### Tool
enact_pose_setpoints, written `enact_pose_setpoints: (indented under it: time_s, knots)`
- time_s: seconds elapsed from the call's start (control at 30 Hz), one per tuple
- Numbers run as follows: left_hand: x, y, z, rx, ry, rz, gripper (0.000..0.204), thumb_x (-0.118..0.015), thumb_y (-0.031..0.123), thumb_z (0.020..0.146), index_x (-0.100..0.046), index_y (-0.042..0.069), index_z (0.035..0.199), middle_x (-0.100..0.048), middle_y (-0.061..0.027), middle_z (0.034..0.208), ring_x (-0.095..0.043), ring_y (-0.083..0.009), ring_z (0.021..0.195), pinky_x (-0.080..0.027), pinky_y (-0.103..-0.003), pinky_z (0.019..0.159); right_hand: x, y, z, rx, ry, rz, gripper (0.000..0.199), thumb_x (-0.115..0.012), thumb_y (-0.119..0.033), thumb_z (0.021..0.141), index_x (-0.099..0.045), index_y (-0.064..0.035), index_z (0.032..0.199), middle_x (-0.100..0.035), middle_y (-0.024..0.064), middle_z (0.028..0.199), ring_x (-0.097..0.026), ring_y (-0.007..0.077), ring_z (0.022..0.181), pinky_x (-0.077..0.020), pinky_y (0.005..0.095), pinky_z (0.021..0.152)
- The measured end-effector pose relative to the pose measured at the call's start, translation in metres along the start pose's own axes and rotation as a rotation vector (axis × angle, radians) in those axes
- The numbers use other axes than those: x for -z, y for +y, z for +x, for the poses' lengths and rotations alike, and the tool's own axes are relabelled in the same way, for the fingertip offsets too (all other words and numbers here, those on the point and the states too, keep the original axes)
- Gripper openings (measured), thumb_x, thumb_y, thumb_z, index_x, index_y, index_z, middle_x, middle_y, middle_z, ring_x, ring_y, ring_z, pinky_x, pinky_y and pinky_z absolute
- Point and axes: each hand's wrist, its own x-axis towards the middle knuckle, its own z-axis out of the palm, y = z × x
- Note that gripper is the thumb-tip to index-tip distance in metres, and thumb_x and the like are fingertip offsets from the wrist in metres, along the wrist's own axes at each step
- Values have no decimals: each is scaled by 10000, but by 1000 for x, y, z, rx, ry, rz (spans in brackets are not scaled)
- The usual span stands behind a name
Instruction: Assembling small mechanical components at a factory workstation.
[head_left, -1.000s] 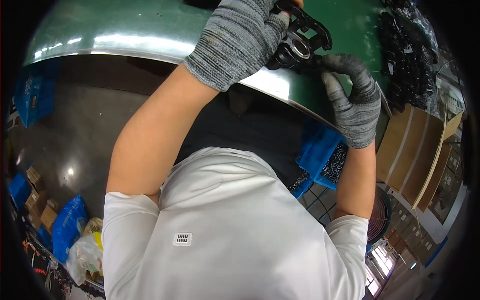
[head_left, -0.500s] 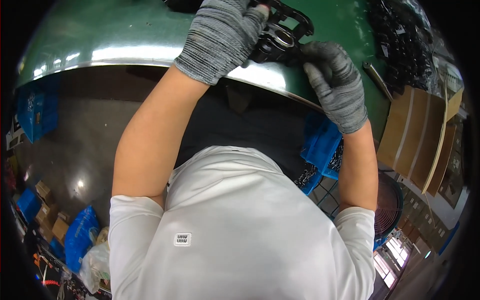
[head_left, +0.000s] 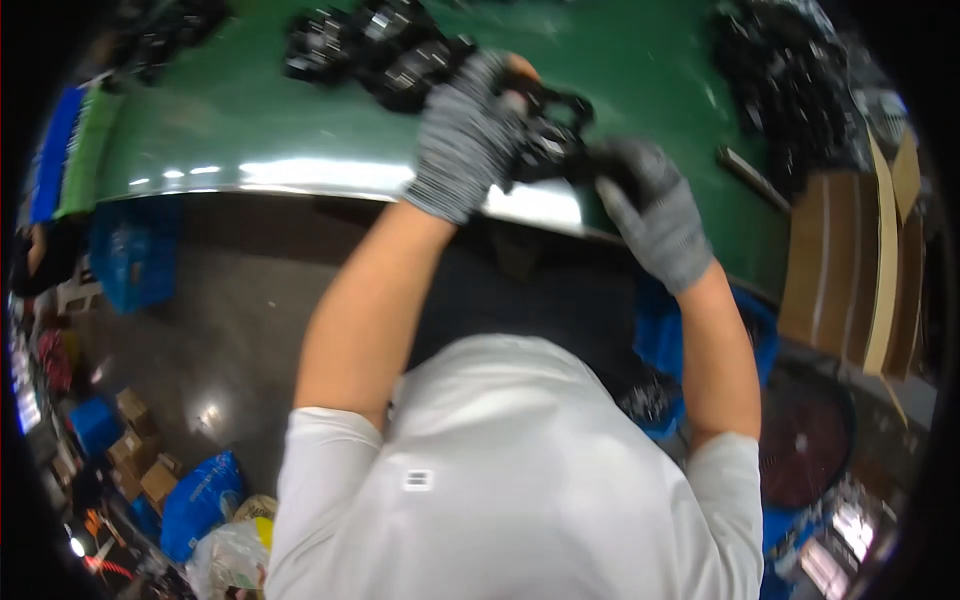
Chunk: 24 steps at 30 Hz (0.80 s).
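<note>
Held black part (head_left: 553, 140) shifted lower, black cluster (head_left: 415, 75) beyond, cardboard (head_left: 832, 268) right

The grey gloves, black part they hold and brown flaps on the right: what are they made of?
Grey gloves: likely knitted yarn, matt, with fine stripes. Black part: coated metal or hard plastic perhaps; it glints, but blur leaves that open. Brown flaps: probably cardboard, dull, with thin pale edges.

Blurred hands (head_left: 465, 140) (head_left: 662, 215), blurred black part (head_left: 552, 143) partly covered, white shirt (head_left: 530, 480) cut off below
</note>
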Motion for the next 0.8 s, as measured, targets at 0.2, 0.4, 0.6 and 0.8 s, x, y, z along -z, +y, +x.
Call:
enact_pose_setpoints:
  time_s: [0.2, 0.4, 0.6, 0.8]
  knots:
    - [24, 17, -43, 39, 23, 170, 221, -597, 93, 970, -581, 77, 1190, -679, -154, 947, -682, -272, 883, -543, -380, 834, 5, 17, -24, -360, 148, 740, 510, -689, -77, 924, -552, -49, 1414, -619, 53, 1216, -596, 182, 1112, -489, 329, 984]
    - [169, 25, -82, 24, 494, 244, 218, -605, 195, 1004, -575, 74, 1183, -647, -77, 978, -658, -156, 857, -546, -301, 738, -11, 36, -36, -332, 157, 633, 426, -686, -72, 935, -602, -38, 1352, -626, 63, 1195, -597, 171, 1092, -487, 322, 981]
    - [316, -39, 38, 306, 839, -224, 192, -591, 115, 954, -585, 41, 1131, -672, -111, 1021, -684, -178, 795, -494, -316, 460, -10, 31, -38, -304, 225, 468, 312, -690, -49, 911, -642, -18, 1218, -627, 70, 1118, -619, 176, 999, -514, 320, 919]
    - [450, -148, 127, 259, 1047, 323, 1119, -842, 471, 794, -222, -19, 1586, -438, -294, 1516, -482, -392, 1372, -393, -439, 1138, -14, 29, -28, -298, 225, 473, 277, -686, -30, 890, -653, -5, 1164, -625, 85, 1096, -633, 187, 973, -528, 322, 882]
